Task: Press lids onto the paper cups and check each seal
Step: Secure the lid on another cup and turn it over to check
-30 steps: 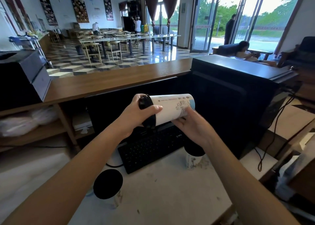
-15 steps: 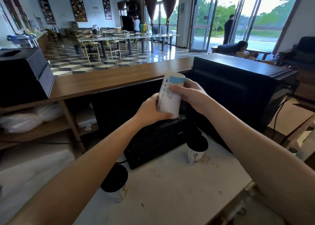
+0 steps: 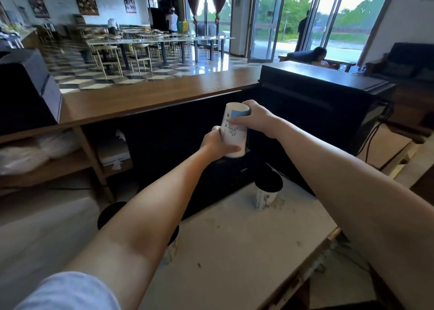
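A white paper cup (image 3: 234,132) with blue print is held upside down in the air above the keyboard, its base uppermost. My left hand (image 3: 217,142) grips its lower end, where the lid is hidden from view. My right hand (image 3: 254,117) clasps the upper end at the base. A second cup with a black lid (image 3: 267,193) stands upright on the white worktop. A third black-lidded cup (image 3: 110,213) stands at the left, mostly hidden behind my left forearm.
A black keyboard (image 3: 225,182) lies on the worktop (image 3: 234,251) under my hands. A black machine (image 3: 324,98) stands at right with cables hanging. A wooden counter (image 3: 152,93) runs across behind, with a dark box (image 3: 25,88) at left. The worktop's edge runs at lower right.
The cup has gone from lying sideways to fully upside down. Both hands have kept hold and moved a little away from me.
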`<state>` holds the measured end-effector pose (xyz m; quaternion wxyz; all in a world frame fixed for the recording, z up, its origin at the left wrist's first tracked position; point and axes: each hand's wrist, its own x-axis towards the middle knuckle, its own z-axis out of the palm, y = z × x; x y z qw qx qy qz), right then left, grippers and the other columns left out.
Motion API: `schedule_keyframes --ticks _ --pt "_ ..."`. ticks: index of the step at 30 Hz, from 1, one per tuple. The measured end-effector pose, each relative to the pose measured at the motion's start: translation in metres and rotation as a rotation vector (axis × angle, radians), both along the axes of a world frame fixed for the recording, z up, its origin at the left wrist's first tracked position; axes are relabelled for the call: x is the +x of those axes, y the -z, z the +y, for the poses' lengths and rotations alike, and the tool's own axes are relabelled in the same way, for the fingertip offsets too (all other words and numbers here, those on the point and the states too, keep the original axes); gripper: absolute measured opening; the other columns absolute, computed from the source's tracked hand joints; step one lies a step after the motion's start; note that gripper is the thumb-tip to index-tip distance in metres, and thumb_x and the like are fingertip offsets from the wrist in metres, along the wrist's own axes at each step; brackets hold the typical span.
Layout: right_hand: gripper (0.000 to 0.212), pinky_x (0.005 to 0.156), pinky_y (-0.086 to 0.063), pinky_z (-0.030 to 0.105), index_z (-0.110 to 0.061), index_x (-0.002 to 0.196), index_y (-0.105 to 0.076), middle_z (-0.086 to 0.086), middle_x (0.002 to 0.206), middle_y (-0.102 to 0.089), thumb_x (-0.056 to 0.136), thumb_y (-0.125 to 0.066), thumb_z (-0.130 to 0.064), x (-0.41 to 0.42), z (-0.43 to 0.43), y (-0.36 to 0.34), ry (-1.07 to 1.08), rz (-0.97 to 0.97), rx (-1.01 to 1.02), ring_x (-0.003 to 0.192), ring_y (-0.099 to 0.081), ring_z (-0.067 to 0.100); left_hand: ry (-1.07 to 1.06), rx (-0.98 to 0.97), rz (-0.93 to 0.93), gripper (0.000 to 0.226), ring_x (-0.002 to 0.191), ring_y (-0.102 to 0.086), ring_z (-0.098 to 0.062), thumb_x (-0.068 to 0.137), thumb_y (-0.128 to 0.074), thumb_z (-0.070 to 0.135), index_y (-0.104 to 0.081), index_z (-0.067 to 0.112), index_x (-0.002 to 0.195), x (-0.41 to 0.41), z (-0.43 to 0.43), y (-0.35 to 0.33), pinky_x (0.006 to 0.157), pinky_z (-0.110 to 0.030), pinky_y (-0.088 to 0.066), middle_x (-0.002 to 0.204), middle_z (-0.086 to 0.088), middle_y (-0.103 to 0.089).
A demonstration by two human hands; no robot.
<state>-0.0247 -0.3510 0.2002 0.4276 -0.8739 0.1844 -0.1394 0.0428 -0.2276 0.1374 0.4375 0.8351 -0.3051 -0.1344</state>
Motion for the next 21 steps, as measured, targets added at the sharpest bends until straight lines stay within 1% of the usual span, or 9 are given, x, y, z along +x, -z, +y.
schedule_keyframes --ticks 5,8,11,12,13,15,17,19,21 --pt "0.074 0.081 -0.055 0.038 -0.003 0.122 -0.039 0.013 0.112 -0.057 0.077 -0.064 -0.057 0.005 0.01 -0.001 0.14 0.099 -0.239 0.096 -0.061 0.026 0.015 0.032 -0.001 0.038 0.093 -0.049 -0.011 0.074 -0.075 0.028 -0.047 0.016 0.097 -0.004 -0.002 -0.001 0.073 -0.021 -0.039 0.112 -0.002 -0.058" --pt "0.069 0.071 -0.059 0.041 -0.006 0.111 -0.043 0.011 0.101 -0.057 0.075 -0.063 -0.061 0.004 0.015 -0.006 0.229 0.161 -0.331 0.083 -0.065 0.028 0.013 0.051 -0.035 0.055 0.102 -0.054 -0.014 0.071 -0.077 0.029 -0.047 0.01 0.113 -0.004 -0.002 0.0 0.081 -0.023 -0.038 0.118 -0.003 -0.059" --pt "0.061 0.057 -0.057 0.034 -0.008 0.1 -0.043 0.008 0.092 -0.056 0.075 -0.065 -0.058 -0.001 0.017 -0.01 0.271 0.143 -0.27 0.071 -0.065 0.026 -0.044 0.023 0.043 0.07 0.114 -0.054 -0.021 0.074 -0.075 0.033 -0.04 0.009 0.13 -0.012 0.003 0.006 0.085 -0.028 -0.042 0.124 -0.005 -0.055" --pt "0.061 0.058 -0.058 0.034 -0.008 0.101 -0.043 0.008 0.094 -0.056 0.074 -0.067 -0.057 -0.003 0.016 -0.01 0.28 0.112 -0.209 0.074 -0.066 0.027 -0.091 0.017 0.137 0.071 0.115 -0.053 -0.023 0.076 -0.072 0.035 -0.039 0.008 0.132 -0.015 0.005 0.01 0.088 -0.03 -0.045 0.125 -0.005 -0.054" --pt "0.062 0.06 -0.059 0.036 -0.007 0.104 -0.043 0.009 0.098 -0.056 0.074 -0.069 -0.054 -0.004 0.015 -0.008 0.29 0.075 -0.15 0.079 -0.066 0.028 -0.123 -0.043 0.322 0.067 0.117 -0.053 -0.026 0.079 -0.07 0.037 -0.04 0.007 0.131 -0.018 0.009 0.014 0.093 -0.034 -0.047 0.124 -0.007 -0.054" --pt "0.063 0.067 -0.06 0.04 -0.004 0.112 -0.043 0.01 0.104 -0.053 0.075 -0.071 -0.047 -0.007 0.016 -0.001 0.293 0.009 -0.065 0.089 -0.065 0.028 -0.069 -0.288 0.955 0.058 0.124 -0.049 -0.035 0.086 -0.063 0.037 -0.04 0.004 0.127 -0.029 0.018 0.014 0.102 -0.043 -0.044 0.127 -0.018 -0.052" --pt "0.066 0.077 -0.058 0.044 -0.004 0.117 -0.042 0.011 0.11 -0.054 0.074 -0.073 -0.043 -0.012 0.018 0.008 0.256 -0.04 -0.021 0.096 -0.063 0.027 -0.002 -0.577 1.315 0.063 0.128 -0.043 -0.041 0.089 -0.057 0.037 -0.034 -0.001 0.134 -0.032 0.024 0.012 0.107 -0.049 -0.038 0.137 -0.026 -0.043" --pt "0.067 0.085 -0.055 0.04 -0.007 0.121 -0.042 0.008 0.112 -0.054 0.072 -0.075 -0.041 -0.023 0.023 0.015 0.19 -0.084 -0.018 0.1 -0.06 0.022 -0.007 -0.792 1.373 0.055 0.123 -0.05 -0.035 0.089 -0.053 0.04 -0.044 0.004 0.13 -0.027 0.025 0.005 0.109 -0.048 -0.036 0.132 -0.02 -0.052" --pt "0.067 0.087 -0.051 0.035 -0.012 0.123 -0.042 0.005 0.114 -0.053 0.072 -0.077 -0.036 -0.037 0.025 0.022 0.121 -0.11 -0.055 0.101 -0.055 0.019 -0.051 -0.89 1.317 0.049 0.101 -0.06 -0.033 0.09 -0.049 0.046 -0.054 0.004 0.114 -0.021 0.025 -0.008 0.098 -0.048 -0.044 0.108 -0.019 -0.063"
